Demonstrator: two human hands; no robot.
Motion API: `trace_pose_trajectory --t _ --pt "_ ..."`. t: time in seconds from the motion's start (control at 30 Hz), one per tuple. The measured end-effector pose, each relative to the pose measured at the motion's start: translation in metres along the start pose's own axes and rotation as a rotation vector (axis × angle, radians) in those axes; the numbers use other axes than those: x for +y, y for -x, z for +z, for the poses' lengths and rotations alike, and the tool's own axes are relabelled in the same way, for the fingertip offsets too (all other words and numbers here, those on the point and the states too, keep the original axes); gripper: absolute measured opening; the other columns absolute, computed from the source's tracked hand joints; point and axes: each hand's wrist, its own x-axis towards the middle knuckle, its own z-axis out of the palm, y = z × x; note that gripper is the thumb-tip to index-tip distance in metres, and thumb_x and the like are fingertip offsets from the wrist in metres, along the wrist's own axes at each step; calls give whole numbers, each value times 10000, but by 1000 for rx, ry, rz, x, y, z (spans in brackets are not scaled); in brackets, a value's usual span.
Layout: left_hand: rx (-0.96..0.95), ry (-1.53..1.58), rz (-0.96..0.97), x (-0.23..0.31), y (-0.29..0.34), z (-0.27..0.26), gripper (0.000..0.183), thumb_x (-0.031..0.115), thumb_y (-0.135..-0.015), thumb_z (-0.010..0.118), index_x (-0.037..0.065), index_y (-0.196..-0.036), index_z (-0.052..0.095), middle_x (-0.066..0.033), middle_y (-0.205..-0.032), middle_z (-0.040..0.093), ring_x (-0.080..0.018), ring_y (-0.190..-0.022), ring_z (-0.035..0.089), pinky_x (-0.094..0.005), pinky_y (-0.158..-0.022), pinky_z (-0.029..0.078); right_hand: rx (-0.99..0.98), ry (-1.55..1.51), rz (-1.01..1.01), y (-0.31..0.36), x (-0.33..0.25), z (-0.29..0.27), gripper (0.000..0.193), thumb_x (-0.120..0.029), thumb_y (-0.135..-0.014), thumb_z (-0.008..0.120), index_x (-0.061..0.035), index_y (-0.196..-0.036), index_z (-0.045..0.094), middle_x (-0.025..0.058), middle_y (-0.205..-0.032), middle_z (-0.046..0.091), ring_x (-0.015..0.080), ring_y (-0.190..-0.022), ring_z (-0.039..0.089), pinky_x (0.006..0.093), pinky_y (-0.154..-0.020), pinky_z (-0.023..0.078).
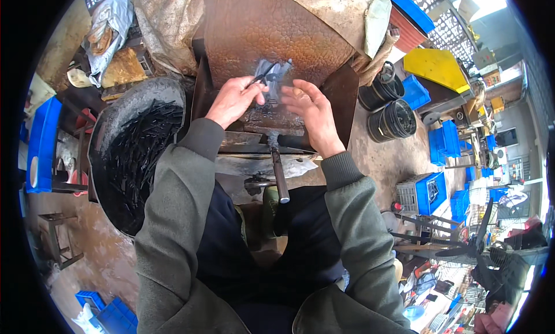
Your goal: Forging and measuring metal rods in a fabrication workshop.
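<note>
My left hand [234,100] pinches a thin black strip [265,75] between thumb and fingers, its far end pointing up and to the right. Facing it, my right hand [312,111] has its fingers bent and slightly apart, with nothing visible in them. Both hands are over a dark metal work station with a rusty brown back plate [277,39]. Between them is a shiny greyish patch [276,74], too blurred to make out. A metal bar handle [278,172] sticks out toward me below the hands.
At my left stands a large grey basin [130,97] heaped with thin black strips [141,149]. Black buckets [393,120] stand at the right, near a yellow panel [436,69] and blue crates [444,143]. A fan [471,244] is at the lower right.
</note>
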Motion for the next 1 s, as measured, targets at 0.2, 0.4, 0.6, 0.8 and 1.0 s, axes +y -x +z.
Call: trace_pose_trajectory --t 0.2,0.4,0.6,0.8,1.0 --pt "-131 285 -278 49 14 18 283 269 -1000 537 35 -1061 685 25 -798 654 -39 -602 418 -217 -537 341 -23 -325 -19 -1 -4 12 290 -134 -1003 566 8 -1256 553 163 -1174 667 211 -996 656 349 -940 510" --pt "-121 372 -383 46 10 18 273 271 -1000 530 51 -1076 673 42 -815 644 -23 -560 361 -208 -489 289 42 -294 -18 0 1 2 237 -110 -1001 560 -2 -1212 569 168 -1152 675 233 -1033 665 359 -942 517" --pt "88 -196 -254 -18 -4 -5 274 200 -939 554 2 -1093 664 -165 -990 690 -304 -952 647 -379 -857 476 39 -286 76 9 -4 -6 193 -119 -1010 547 -18 -1171 581 173 -1122 679 263 -1009 691 374 -885 552" --pt "-158 -395 -94 -40 -4 -5 252 138 -895 583 22 -1097 678 -207 -1037 645 -382 -1012 620 -411 -884 473 28 -267 115 15 -10 -12 209 -132 -1021 527 -20 -1192 570 173 -1114 679 291 -981 704 366 -840 570" --pt "-226 -321 -15 -34 -5 -3 245 51 -863 574 3 -1074 689 -167 -995 621 -333 -986 616 -384 -855 467 38 -249 154 19 -11 -13 236 -131 -1033 496 -21 -1238 536 171 -1090 674 306 -971 706 383 -837 576"
